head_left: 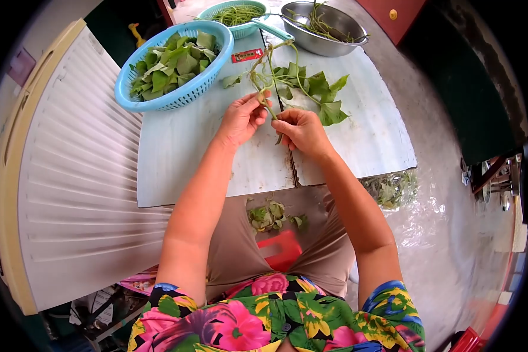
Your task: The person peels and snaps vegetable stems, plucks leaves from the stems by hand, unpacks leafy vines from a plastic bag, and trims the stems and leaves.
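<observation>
A green leafy vine (320, 88) lies over the far middle of the table (217, 170), its leaves spread to the right and its thin stems toward me. My left hand (244, 119) pinches the stem between thumb and fingers. Close beside it on the right, my right hand (304, 131) grips the lower part of the same stem, and a short end pokes out below those fingers. Both hands are just above the tabletop, near the dark seam. A single loose leaf (232, 81) lies beyond my left hand.
A blue basket (123, 97) full of picked leaves stands at the left. Behind are a green handled strainer (270, 28) with thin stems and a steel bowl (328, 48) with more stems. A small red packet (247, 56) lies between. Leaves (267, 217) lie below the table edge.
</observation>
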Demonstrator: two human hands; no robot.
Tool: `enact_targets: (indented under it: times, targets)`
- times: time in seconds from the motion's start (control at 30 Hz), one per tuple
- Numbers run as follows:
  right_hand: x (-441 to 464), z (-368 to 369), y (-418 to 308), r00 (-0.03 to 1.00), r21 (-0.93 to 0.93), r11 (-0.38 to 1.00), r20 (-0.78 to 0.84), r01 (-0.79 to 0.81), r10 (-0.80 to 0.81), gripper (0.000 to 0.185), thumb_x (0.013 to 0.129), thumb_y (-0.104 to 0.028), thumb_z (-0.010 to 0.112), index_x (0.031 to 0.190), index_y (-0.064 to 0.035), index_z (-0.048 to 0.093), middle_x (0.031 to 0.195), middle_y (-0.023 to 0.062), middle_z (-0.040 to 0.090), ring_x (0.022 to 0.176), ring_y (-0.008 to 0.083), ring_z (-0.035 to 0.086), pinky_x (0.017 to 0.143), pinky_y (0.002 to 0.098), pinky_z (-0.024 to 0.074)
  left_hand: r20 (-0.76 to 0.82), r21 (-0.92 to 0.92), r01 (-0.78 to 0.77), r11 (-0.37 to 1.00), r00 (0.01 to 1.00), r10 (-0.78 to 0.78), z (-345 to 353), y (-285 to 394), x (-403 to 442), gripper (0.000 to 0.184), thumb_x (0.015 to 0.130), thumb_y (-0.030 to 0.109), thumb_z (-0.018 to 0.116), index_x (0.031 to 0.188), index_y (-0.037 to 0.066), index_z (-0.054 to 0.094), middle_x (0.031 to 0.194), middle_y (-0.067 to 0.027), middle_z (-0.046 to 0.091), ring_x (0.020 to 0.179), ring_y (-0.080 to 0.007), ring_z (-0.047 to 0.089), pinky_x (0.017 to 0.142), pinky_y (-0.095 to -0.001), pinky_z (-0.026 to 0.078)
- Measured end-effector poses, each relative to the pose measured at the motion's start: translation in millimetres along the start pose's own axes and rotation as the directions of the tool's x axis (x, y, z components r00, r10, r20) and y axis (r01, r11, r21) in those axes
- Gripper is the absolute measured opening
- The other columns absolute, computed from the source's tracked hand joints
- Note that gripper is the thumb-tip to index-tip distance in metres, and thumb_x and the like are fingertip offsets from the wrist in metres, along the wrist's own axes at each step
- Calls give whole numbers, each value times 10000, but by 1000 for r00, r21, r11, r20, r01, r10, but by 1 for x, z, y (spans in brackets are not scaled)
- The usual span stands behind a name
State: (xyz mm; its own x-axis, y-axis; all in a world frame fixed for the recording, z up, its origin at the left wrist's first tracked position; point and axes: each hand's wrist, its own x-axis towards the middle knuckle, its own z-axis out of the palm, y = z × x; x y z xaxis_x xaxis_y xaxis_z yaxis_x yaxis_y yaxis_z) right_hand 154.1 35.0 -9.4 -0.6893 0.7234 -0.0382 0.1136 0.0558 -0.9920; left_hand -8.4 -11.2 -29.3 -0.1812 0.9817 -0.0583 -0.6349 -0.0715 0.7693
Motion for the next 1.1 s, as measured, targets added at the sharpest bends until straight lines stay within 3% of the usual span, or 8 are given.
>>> enact_targets:
  times: [0.1, 0.17, 0.33, 0.4, 0.47, 0.63, 1.0, 1.1]
  targets:
    - [5, 0, -2, 1000, -3, 1000, 28, -6, 6, 192, 774, -172, 614, 783, 17, 580, 585, 5, 530, 460, 55, 484, 380, 202, 373, -3, 42, 17, 999, 1000, -17, 1, -2, 2, 145, 830, 129, 538, 910, 14, 575, 748, -49, 577, 556, -79, 493, 464, -185, 387]
    - [12, 0, -4, 990, -34, 998, -134, 45, -49, 269, 775, -241, 621, 724, 20, 580, 549, 3, 495, 469, 61, 436, 409, 218, 351, -3, 86, 26, 996, 1000, -26, 4, -2, 2, 133, 824, 111, 541, 906, 9, 571, 738, -50, 568, 563, -80, 496, 470, -181, 388]
    - [29, 1, -2, 966, 21, 995, -242, 95, -87, 377, 755, -334, 630, 643, 20, 560, 521, 17, 463, 514, 79, 393, 454, 253, 338, -31, 334, -9, 943, 999, 21, 12, -10, 2, 124, 832, 129, 539, 865, 12, 566, 718, -40, 569, 561, -93, 513, 469, -207, 407]
    - [31, 1, 0, 960, -142, 979, -220, 143, -172, 377, 752, -322, 632, 615, 16, 535, 527, 15, 470, 514, 77, 391, 458, 255, 341, -36, 373, -22, 927, 999, 39, 11, -12, 3, 126, 834, 132, 535, 865, 13, 563, 715, -41, 571, 562, -96, 514, 471, -212, 410]
    - [32, 0, 2, 959, -76, 984, -220, 164, -177, 354, 748, -300, 637, 610, 2, 517, 541, 12, 489, 487, 71, 411, 431, 237, 342, -47, 406, -36, 913, 997, 61, 10, -14, 4, 128, 836, 135, 532, 865, 14, 560, 713, -43, 573, 562, -99, 516, 473, -217, 413]
    - [21, 3, -10, 993, 263, 964, -89, -49, 75, 266, 765, -240, 630, 663, -14, 533, 613, 38, 562, 456, 70, 492, 384, 198, 394, -140, 304, -38, 952, 987, 84, 14, -12, 5, 120, 844, 106, 487, 873, 8, 549, 708, -46, 569, 562, -97, 521, 477, -214, 427]
    - [13, -2, -5, 995, 362, 928, 74, -83, 60, 210, 801, -193, 581, 683, -34, 512, 568, 36, 528, 426, 92, 486, 364, 209, 372, -220, 172, -20, 985, 974, 58, 11, -7, 8, 133, 835, 100, 479, 904, 9, 547, 697, -33, 539, 533, -89, 489, 449, -221, 405]
    - [12, -8, -6, 997, 598, 798, 35, -78, 71, 212, 809, -188, 540, 654, -66, 462, 531, 31, 478, 379, 102, 412, 341, 223, 313, -243, 217, -18, 976, 967, 72, 14, -11, 8, 138, 839, 103, 485, 919, 13, 551, 698, -34, 538, 533, -89, 484, 449, -219, 396]
